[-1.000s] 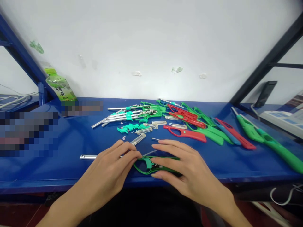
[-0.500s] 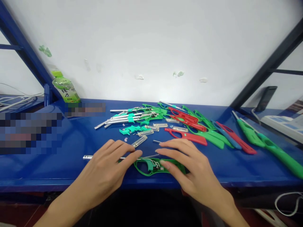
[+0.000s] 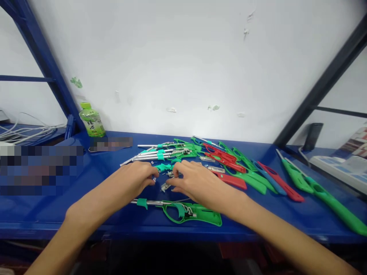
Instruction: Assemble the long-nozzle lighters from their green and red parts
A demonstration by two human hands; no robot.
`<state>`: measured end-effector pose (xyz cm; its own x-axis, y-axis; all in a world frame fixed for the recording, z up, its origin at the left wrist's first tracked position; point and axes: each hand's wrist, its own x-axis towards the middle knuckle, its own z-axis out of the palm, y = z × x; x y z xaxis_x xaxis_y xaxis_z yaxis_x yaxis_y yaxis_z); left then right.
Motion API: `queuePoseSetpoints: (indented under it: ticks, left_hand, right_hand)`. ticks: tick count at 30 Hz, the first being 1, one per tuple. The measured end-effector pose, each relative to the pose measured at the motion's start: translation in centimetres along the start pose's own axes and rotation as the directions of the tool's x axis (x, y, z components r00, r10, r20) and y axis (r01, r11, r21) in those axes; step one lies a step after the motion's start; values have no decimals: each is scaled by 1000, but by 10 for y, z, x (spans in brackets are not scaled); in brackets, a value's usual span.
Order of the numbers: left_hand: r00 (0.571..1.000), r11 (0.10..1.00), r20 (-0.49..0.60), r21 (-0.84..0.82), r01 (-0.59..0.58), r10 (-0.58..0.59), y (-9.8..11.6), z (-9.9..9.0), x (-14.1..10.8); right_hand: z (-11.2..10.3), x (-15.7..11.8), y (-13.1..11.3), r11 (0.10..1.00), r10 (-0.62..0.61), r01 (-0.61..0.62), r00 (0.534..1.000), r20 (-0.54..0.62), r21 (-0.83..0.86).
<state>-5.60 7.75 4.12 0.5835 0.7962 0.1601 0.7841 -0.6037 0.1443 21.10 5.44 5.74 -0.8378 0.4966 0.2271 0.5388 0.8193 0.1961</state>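
Near the small loose parts, my left hand (image 3: pixel 142 175) has its fingers curled together beside a tiny pale clip (image 3: pixel 154 179); whether it grips the clip is too small to tell. My right hand (image 3: pixel 186 177) is bent over a clear lighter tank (image 3: pixel 165 186), thumb and fingertips at its end. In front of both hands lies an open green lighter shell (image 3: pixel 206 214) with white wires inside and a metal tube (image 3: pixel 155 202) reaching left. A teal piece (image 3: pixel 142 203) sits on that tube. Teal bits (image 3: pixel 163 167) lie just behind the hands.
Metal rods (image 3: pixel 151 156) and green shells are piled behind. Red shells (image 3: pixel 233 180), green handles and a blue one (image 3: pixel 271 179) spread right. Two whole green lighters (image 3: pixel 338 204) lie far right. A green bottle (image 3: pixel 92 121) stands back left by the wall.
Both hands have moved away from the green shell to the loose parts behind it. The teal piece on the metal tube now shows. The view has shifted, with the table lower in the picture.
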Motion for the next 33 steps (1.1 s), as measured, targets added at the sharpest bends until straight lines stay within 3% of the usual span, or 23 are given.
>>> queuePoseSetpoints:
  ticks: [4, 8, 12, 17, 25, 33]
  left_hand:
    - [999, 999, 6, -4, 33, -33, 8, 2, -1]
    - [999, 999, 0, -20, 47, -47, 16, 1, -4]
    - [998, 998, -19, -24, 52, -52, 20, 1, -6]
    - [997, 997, -11, -15, 82, -82, 21, -2, -4]
    - [997, 996, -29, -58, 63, -65, 18, -7, -6]
    - [990, 992, -141, -128, -7, -11, 12, -16, -3]
  right_hand:
    - [4, 5, -10, 996, -7, 7, 1000, -1, -90]
    - [-9, 2, -9, 997, 9, -12, 999, -35, -79]
    - [-27, -16, 5, 968, 230, -214, 966, -117, 132]
    - [-29, -35, 20, 863, 384, -333, 921, -66, 379]
    - [-21, -37, 26, 818, 391, -334, 920, -25, 469]
    - [-24, -33, 21, 811, 409, -378, 912, 29, 447]
